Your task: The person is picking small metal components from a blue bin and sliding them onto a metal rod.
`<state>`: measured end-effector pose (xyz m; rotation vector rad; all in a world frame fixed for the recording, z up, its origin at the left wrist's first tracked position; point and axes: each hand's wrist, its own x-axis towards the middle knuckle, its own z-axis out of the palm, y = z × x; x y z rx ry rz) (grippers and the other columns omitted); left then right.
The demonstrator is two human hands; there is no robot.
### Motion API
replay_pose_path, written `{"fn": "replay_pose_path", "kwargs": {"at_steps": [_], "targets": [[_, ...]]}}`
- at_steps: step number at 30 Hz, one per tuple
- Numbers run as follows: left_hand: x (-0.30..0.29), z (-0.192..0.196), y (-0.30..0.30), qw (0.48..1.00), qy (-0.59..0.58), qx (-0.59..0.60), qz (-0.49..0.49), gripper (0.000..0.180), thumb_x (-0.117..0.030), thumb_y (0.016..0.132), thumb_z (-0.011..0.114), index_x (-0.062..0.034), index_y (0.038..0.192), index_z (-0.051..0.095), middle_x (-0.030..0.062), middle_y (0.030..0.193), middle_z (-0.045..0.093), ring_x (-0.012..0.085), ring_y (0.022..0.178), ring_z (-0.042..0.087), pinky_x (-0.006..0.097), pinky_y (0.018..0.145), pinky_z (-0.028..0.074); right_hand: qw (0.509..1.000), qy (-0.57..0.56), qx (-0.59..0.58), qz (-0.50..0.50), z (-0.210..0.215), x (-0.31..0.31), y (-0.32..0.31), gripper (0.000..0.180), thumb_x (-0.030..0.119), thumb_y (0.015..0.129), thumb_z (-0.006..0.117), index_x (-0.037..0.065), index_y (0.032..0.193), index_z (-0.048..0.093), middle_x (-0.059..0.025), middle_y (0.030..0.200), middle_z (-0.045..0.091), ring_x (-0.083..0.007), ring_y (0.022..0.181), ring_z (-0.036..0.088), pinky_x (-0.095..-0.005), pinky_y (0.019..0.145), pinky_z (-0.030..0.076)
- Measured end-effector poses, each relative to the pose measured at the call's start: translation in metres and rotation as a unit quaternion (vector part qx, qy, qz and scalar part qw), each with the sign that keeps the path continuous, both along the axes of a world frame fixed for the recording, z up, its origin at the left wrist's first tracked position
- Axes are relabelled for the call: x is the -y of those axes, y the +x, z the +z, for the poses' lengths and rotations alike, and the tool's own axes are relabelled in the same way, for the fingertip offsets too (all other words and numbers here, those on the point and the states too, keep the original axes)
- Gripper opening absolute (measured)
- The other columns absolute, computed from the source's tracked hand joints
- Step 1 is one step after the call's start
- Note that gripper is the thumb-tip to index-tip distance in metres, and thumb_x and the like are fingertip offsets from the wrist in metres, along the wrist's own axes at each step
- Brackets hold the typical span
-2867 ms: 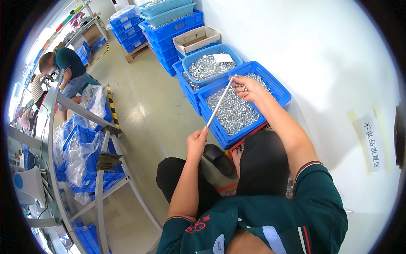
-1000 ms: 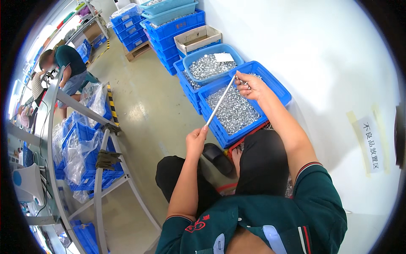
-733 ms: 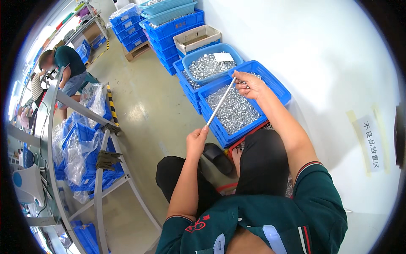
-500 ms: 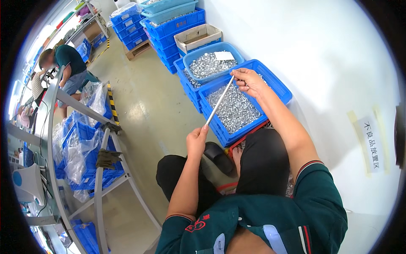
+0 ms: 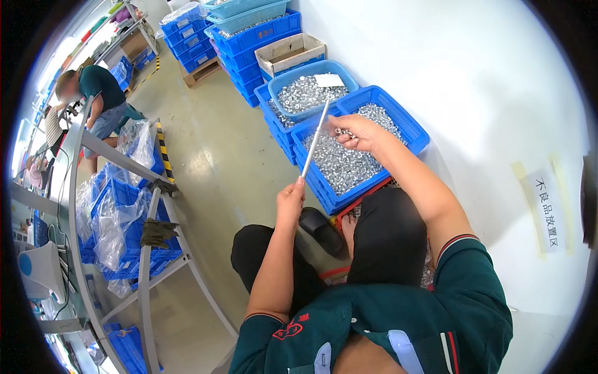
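My left hand point(image 5: 290, 201) is closed around the lower end of a thin, straight metal rod point(image 5: 316, 142), which slants upward and away over the blue basket. Beside the rod's upper part is my right hand point(image 5: 362, 133), its fingers curled around several small ring-like metal parts point(image 5: 342, 132). Whether those fingers touch the rod I cannot tell. Below both rod and hand, a blue plastic basket point(image 5: 408, 111) holds a heap of small silvery metal parts point(image 5: 349, 167).
Behind it, a light-blue basin point(image 5: 352, 75) of similar parts carries a white card point(image 5: 329, 80). Stacked blue crates point(image 5: 246, 75) stand farther back. To the left are a grey metal frame point(image 5: 144, 280) and plastic-covered crates point(image 5: 124, 212). A co-worker point(image 5: 103, 90) bends over a bench at far left.
My right hand has left the rod's top end and moved down over the basket, now with small metal parts in its fingers. The rod has tilted more upright.
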<state>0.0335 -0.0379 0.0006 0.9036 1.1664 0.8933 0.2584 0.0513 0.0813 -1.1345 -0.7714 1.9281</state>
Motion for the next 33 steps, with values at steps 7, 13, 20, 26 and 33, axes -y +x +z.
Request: {"fn": "replay_pose_path", "kwargs": {"at_steps": [7, 13, 20, 26, 33], "targets": [[-0.001, 0.000, -0.004, 1.000, 0.009, -0.017, 0.010, 0.041, -0.040, 0.084, 0.054, -0.0097, 0.058, 0.044, -0.0063, 0.048, 0.033, 0.0031, 0.039, 0.026, 0.021, 0.037, 0.019, 0.993, -0.048, -0.065, -0.088, -0.009, -0.012, 0.022, 0.019, 0.007, 0.084, 0.050, -0.006, 0.097, 0.050, -0.0100, 0.080, 0.049, -0.0049, 0.049, 0.038, -0.0139, 0.033, 0.026], [0.000, -0.006, -0.006, 0.996, 0.055, -0.072, 0.001, 0.042, -0.039, 0.083, 0.055, -0.0074, 0.057, 0.047, -0.0048, 0.049, 0.037, 0.0038, 0.042, 0.029, 0.022, 0.039, 0.021, 0.983, -0.018, -0.141, -0.119, -0.009, -0.013, 0.028, 0.021, 0.020, 0.083, 0.060, 0.001, 0.084, 0.049, -0.0050, 0.071, 0.047, -0.0037, 0.045, 0.034, -0.0138, 0.031, 0.022], [-0.002, -0.023, -0.010, 0.987, 0.104, -0.120, -0.022, 0.041, -0.041, 0.082, 0.057, -0.0055, 0.062, 0.052, -0.0044, 0.052, 0.040, 0.0042, 0.046, 0.033, 0.021, 0.042, 0.024, 0.976, -0.015, -0.160, -0.144, -0.004, -0.011, 0.029, 0.024, 0.023, 0.081, 0.062, 0.001, 0.083, 0.052, -0.0015, 0.064, 0.045, -0.0037, 0.043, 0.033, -0.0144, 0.031, 0.022], [0.000, -0.016, -0.011, 0.984, 0.116, -0.134, -0.005, 0.041, -0.040, 0.082, 0.057, -0.0050, 0.060, 0.052, -0.0037, 0.052, 0.041, 0.0048, 0.047, 0.034, 0.022, 0.043, 0.026, 0.988, 0.086, -0.021, -0.128, 0.009, -0.006, 0.026, 0.016, 0.014, 0.079, 0.063, 0.001, 0.085, 0.055, 0.0011, 0.062, 0.044, -0.0025, 0.043, 0.033, -0.0146, 0.032, 0.022], [0.002, -0.015, -0.011, 0.985, 0.093, -0.145, -0.011, 0.042, -0.038, 0.083, 0.057, -0.0037, 0.059, 0.051, -0.0036, 0.053, 0.040, 0.0056, 0.049, 0.035, 0.023, 0.044, 0.027, 0.989, 0.076, 0.010, -0.125, 0.010, -0.010, 0.026, 0.019, 0.015, 0.079, 0.064, -0.001, 0.085, 0.055, 0.0020, 0.062, 0.042, -0.0006, 0.042, 0.031, -0.0148, 0.033, 0.018]]}}
